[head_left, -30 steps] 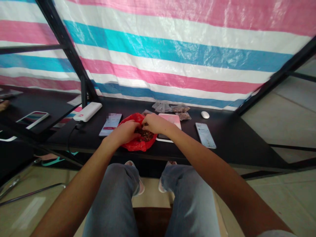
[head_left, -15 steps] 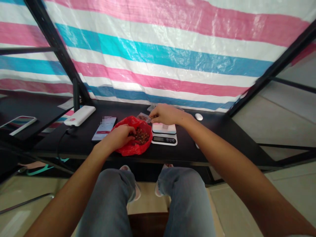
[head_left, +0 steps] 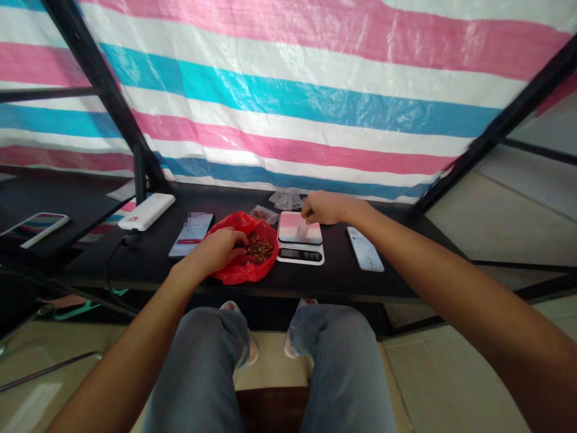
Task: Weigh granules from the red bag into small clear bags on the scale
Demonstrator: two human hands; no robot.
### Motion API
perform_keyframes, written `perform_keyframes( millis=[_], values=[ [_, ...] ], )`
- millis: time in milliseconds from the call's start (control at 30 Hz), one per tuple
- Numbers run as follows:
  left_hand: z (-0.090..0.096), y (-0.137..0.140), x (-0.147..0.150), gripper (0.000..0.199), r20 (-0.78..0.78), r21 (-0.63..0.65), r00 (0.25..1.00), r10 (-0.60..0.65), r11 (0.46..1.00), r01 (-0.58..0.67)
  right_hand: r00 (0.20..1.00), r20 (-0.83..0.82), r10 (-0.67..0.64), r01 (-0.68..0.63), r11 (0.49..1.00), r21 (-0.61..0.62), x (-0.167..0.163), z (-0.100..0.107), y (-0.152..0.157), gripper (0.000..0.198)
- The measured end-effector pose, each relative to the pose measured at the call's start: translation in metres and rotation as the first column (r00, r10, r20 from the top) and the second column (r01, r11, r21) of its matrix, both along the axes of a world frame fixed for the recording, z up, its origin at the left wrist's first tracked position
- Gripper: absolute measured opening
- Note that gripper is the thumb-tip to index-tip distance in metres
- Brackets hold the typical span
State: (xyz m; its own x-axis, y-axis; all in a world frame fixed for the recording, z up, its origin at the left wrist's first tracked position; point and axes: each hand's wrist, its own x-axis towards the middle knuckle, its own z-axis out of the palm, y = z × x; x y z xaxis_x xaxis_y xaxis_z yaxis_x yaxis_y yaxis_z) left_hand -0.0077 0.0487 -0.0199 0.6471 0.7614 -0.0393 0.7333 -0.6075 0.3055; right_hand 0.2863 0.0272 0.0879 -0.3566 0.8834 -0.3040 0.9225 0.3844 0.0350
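Observation:
My left hand (head_left: 225,245) reaches into an open red plastic bag (head_left: 243,273), its fingers curled at the edge of a heap of small brown dried pieces (head_left: 260,248). What those fingers grip is hidden. Over the white kitchen scale (head_left: 288,231), my right hand (head_left: 321,207) is closed in a pinch at the top of a small clear plastic bag (head_left: 302,230) on the weighing plate. Behind the red bag lies another small clear bag (head_left: 265,214) with reddish-brown pieces in it. The scale's display is too small to read.
Several clear bags (head_left: 288,197) lie at the back of the black table (head_left: 333,276). One phone (head_left: 366,249) is to the right, another phone (head_left: 192,234) to the left. A white power bank (head_left: 146,211) with a cable stands further left. Striped sheeting (head_left: 293,108) hangs behind.
My right hand has moved right, from the small filled bag behind the red bag to the scale's plate. The phone on the right is now uncovered. My left hand stays in place.

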Motion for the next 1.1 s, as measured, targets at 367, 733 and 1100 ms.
perform_keyframes(
  millis=[367,733,1100],
  values=[
    [0.000,-0.001,0.001,0.026,-0.031,0.006,0.999,0.021,1.000,-0.021,0.997,0.079,-0.020,0.019,1.000,0.010,-0.006,-0.002,0.006,0.025],
    [-0.001,-0.001,0.000,0.025,-0.031,0.017,0.999,0.033,0.999,-0.032,0.995,0.066,-0.071,0.070,0.997,0.019,-0.008,-0.001,0.006,0.029],
    [-0.001,-0.002,0.002,0.023,-0.052,0.043,0.998,0.025,0.999,-0.023,0.998,0.008,-0.061,0.061,0.998,0.036,-0.013,0.001,0.003,0.028]
  ],
)
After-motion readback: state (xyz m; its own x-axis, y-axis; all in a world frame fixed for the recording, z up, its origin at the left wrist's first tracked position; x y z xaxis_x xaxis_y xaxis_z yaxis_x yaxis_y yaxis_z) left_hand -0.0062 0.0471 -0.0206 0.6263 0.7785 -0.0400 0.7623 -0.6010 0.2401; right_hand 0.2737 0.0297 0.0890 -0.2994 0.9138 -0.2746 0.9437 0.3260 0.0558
